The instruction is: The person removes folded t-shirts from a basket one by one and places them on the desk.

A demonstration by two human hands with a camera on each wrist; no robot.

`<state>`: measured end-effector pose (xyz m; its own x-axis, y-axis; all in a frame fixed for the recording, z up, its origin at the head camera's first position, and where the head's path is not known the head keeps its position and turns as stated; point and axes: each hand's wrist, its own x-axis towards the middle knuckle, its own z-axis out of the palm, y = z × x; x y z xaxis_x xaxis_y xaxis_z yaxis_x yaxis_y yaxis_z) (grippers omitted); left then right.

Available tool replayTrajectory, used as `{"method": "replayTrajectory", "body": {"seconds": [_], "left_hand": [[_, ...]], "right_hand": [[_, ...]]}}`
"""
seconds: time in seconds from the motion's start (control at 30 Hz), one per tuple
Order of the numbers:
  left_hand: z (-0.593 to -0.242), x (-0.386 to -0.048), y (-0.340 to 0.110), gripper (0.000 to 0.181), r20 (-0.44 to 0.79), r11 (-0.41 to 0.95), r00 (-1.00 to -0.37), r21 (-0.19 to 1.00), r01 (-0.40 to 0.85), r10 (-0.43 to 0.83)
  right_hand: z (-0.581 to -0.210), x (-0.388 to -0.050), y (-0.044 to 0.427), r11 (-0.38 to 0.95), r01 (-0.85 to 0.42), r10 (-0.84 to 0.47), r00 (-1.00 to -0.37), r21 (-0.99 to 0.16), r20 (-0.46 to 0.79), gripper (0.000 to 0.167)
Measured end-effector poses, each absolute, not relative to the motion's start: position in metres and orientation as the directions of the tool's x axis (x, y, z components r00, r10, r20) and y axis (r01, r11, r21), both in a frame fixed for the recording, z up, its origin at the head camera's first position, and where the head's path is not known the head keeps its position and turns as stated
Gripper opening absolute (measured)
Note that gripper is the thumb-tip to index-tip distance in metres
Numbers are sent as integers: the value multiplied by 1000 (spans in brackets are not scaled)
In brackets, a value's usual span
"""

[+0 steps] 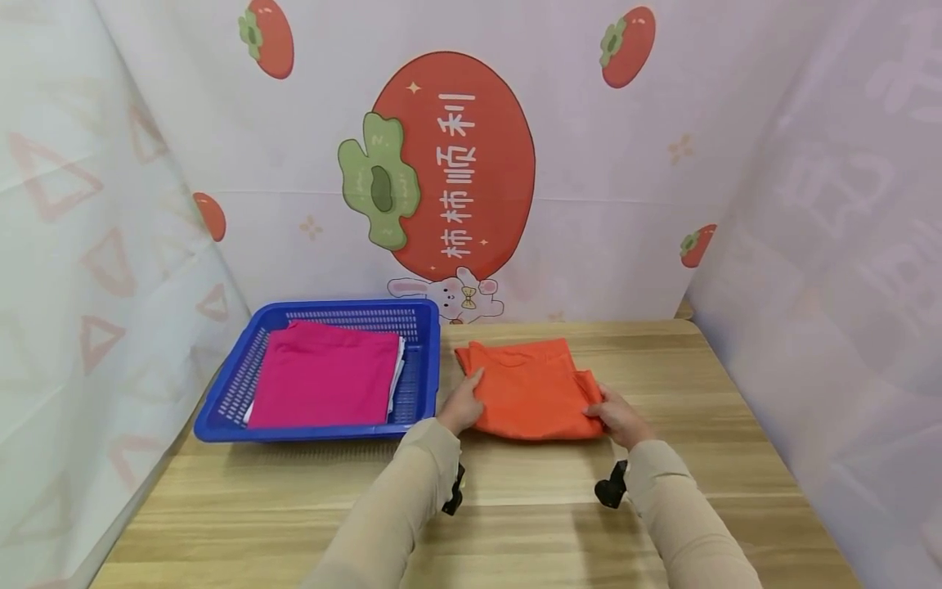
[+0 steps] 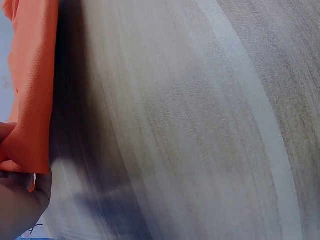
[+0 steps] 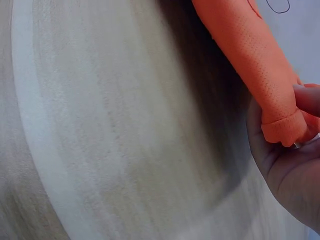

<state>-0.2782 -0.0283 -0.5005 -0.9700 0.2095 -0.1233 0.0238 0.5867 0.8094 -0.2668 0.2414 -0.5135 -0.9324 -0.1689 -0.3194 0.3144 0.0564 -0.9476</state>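
An orange folded garment (image 1: 530, 393), perhaps a shirt with a neckline near its far edge, is held between both hands over the table. My left hand (image 1: 462, 404) grips its left side, thumb on top and fingers underneath. At the opposite side my right hand (image 1: 621, 415) pinches the edge the same way. In the left wrist view the cloth (image 2: 32, 90) hangs above the wood with a shadow below it. A ribbed hem (image 3: 285, 129) shows between thumb and fingers in the right wrist view. The fingers beneath the cloth are partly hidden.
To the left stands a blue plastic basket (image 1: 430, 384) with a folded pink garment (image 1: 324, 376) on top of white cloth (image 1: 398, 372). The wooden table (image 1: 530, 532) meets a printed curtain (image 1: 589, 245) at the back, and more curtains hang on both sides.
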Motion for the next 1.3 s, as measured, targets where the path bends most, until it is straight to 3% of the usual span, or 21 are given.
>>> {"method": "replayTrajectory", "body": {"seconds": [0.53,0.8,1.07,1.3], "left_hand": [[-502,-269,-35,68,-225,652,-957,756,-54,182],[-498,-268,-32,63,-260,664,-948,744,-76,183],[-492,-265,-34,57,-208,648,-973,756,-96,97],[-484,-262,-35,52,-171,620,-974,783,-43,149]], "right_hand": [[-522,-264,235,357,297,41,-952,-885,-303,60],[-515,-259,237,367,312,54,-948,-876,-315,63],[-502,-252,239,372,298,66,-953,-879,-295,64],[-485,-244,239,382,264,107,-964,-886,-242,61]]}}
